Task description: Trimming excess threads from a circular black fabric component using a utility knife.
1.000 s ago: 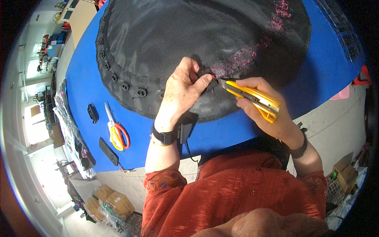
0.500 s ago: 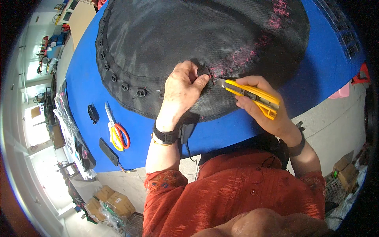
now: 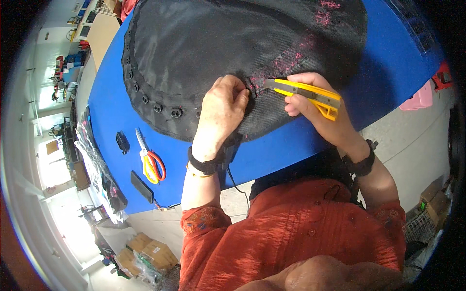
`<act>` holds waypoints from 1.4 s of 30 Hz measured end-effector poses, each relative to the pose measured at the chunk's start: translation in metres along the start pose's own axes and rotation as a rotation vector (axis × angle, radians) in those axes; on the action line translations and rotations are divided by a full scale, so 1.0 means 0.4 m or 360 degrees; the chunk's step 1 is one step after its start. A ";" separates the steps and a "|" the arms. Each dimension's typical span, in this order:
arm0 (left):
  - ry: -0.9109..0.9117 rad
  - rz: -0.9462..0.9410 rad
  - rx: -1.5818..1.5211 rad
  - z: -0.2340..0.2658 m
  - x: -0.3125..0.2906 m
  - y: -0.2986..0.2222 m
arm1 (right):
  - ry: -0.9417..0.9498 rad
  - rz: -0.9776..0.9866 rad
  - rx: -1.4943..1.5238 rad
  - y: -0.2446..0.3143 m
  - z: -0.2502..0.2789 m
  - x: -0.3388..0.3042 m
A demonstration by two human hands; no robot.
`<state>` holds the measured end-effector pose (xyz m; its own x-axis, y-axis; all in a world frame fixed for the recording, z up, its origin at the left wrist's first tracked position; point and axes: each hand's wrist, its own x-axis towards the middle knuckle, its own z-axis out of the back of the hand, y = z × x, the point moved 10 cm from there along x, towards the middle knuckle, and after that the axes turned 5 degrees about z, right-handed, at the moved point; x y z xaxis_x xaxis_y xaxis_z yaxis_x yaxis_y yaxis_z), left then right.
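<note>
A big rounded piece of black mesh fabric [image 3: 194, 53] lies over the blue table, with black plastic fittings [image 3: 176, 112] along its left edge. Pink thread scraps [image 3: 289, 60] run in a band across it toward the far right. My left hand [image 3: 222, 107] is closed, thumb and fingers pinching a fold of the fabric at the near end of that band. In my right hand [image 3: 323, 109] is a yellow utility knife [image 3: 310, 93], its blade out and pointing left at the pink threads just beside my left fingertips. Whether the blade touches the fabric I cannot tell.
On the blue table [image 3: 109, 104], left of my arm, lie scissors [image 3: 151, 162] with red and yellow handles, a small black part [image 3: 122, 143] and a flat black bar [image 3: 142, 186]. Plastic-wrapped goods [image 3: 99, 169] line the left edge. Cardboard boxes [image 3: 150, 252] stand on the floor.
The knife has shifted slightly up and left, its blade now lying flatter beside my left fingers. My left hand keeps its pinch on the fabric. The whole view has shifted a little.
</note>
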<state>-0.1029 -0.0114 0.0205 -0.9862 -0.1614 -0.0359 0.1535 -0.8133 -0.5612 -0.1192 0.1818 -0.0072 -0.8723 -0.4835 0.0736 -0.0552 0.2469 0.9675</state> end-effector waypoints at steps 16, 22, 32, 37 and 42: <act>0.0267 0.0128 -0.0102 -0.014 0.003 -0.036 | 0.0030 0.0011 -0.0049 0.003 -0.005 -0.005; 0.0071 0.0163 -0.0195 -0.012 0.004 0.017 | 0.0011 -0.0004 -0.0083 0.009 -0.017 -0.014; 0.0338 0.0508 -0.0512 -0.040 0.011 0.056 | 0.0065 0.0138 -0.0307 0.024 -0.040 0.011; 0.0382 0.0588 -0.0599 -0.040 0.011 0.060 | 0.0115 0.0186 -0.0338 0.039 -0.058 0.029; 0.0406 0.0623 -0.0670 -0.045 0.011 0.061 | 0.0107 0.0347 -0.0524 0.061 -0.061 0.041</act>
<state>-0.1044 -0.0218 -0.0083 -0.8532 -0.2218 -0.4720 0.5204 -0.4225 -0.7421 -0.1228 0.1594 0.0235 -0.8120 -0.5060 0.2911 0.2962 0.0725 0.9524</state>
